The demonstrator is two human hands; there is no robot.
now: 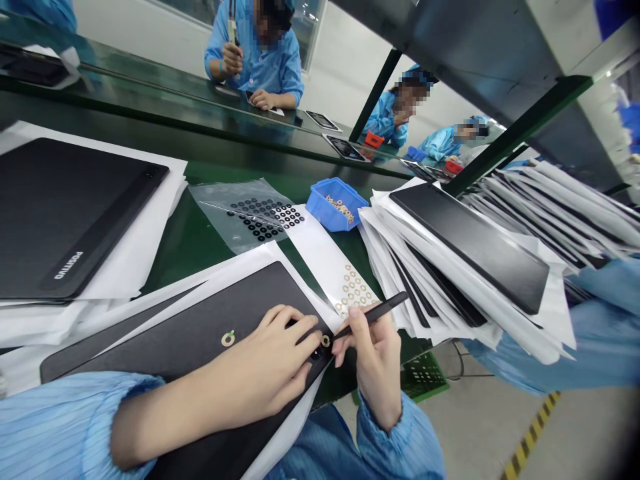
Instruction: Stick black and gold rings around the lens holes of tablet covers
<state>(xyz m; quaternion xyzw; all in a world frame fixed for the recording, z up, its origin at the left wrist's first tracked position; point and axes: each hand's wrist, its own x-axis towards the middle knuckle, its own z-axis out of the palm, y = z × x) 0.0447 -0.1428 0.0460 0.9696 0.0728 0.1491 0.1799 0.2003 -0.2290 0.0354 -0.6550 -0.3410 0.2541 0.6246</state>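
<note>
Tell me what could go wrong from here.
The right hand holds a slim black pen-like tool, tip close to a small tan ring near the flat black tablet's edge; a slip might shift it or scratch the surface. The left hand lies close to a tan ring with a green spot and could brush it if loose. The uneven stack of white sheets and black panels might slide if bumped.

The tablet [200, 340] under the left hand [265, 360] looks smooth, matt plastic; the right hand [377, 360] grips a plastic-looking pen [387, 308]. Beyond both: glossy film bag [215, 207], smooth plastic bin [321, 208], paper strip [316, 257].
</note>
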